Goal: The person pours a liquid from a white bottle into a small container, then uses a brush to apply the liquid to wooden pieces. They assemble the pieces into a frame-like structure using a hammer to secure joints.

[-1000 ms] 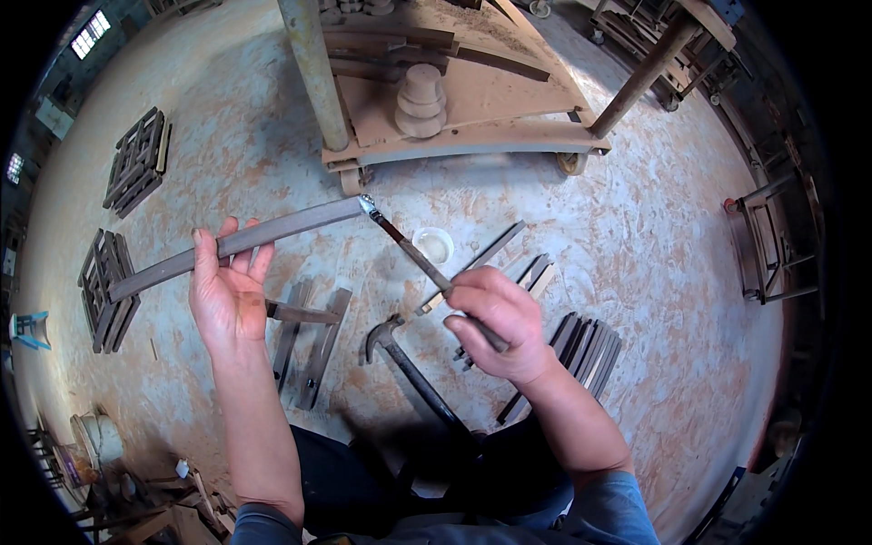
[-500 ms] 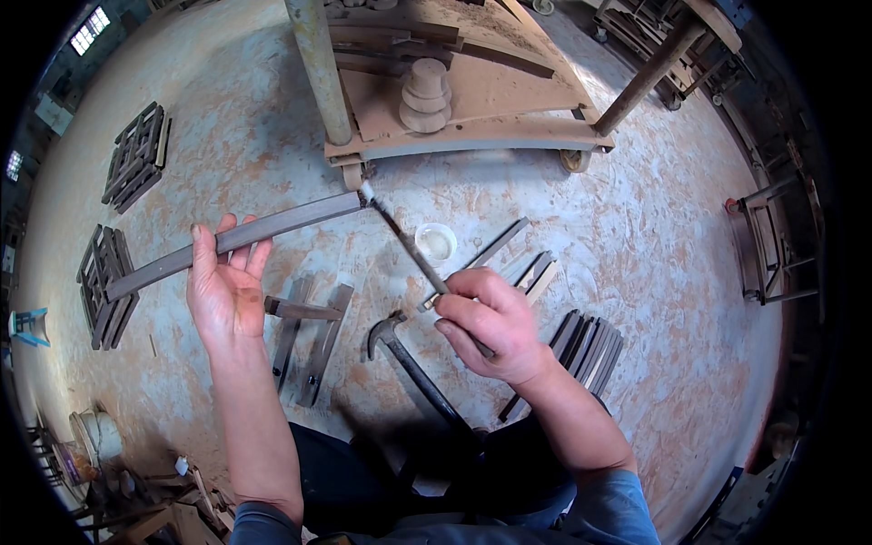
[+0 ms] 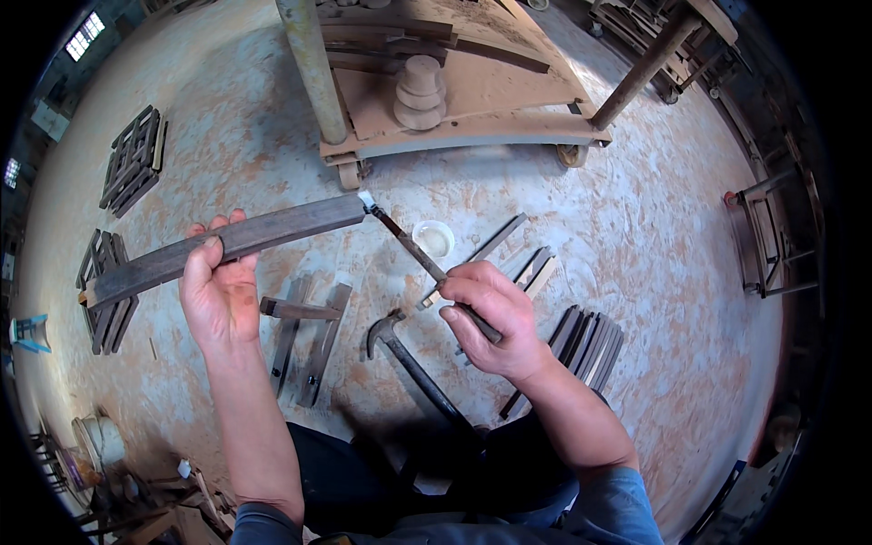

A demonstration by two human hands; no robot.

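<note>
My left hand [image 3: 221, 295] is closed around a dark wooden bar [image 3: 282, 225], lifted above the floor and slanting up to the right. In my right hand [image 3: 495, 318] is a slim brush [image 3: 418, 254] with a dark handle. Its whitish tip meets the right end of the bar. Just right of the brush, a small white bowl [image 3: 434, 240] of pale liquid stands on the floor. Below my hands lie a claw hammer [image 3: 413, 368] and a few joined dark wood pieces [image 3: 313, 341].
Several loose slats [image 3: 590, 350] lie in a row at the right, with more strips [image 3: 536, 272] beyond. A wheeled wooden cart [image 3: 472, 136] with stacked curved pieces stands ahead. Slatted wooden frames [image 3: 113, 300] rest on the floor at the left.
The bar has been rolled in my left hand, so a broader face shows now. Its left end sits slightly further left. The brush stays at the right end.
</note>
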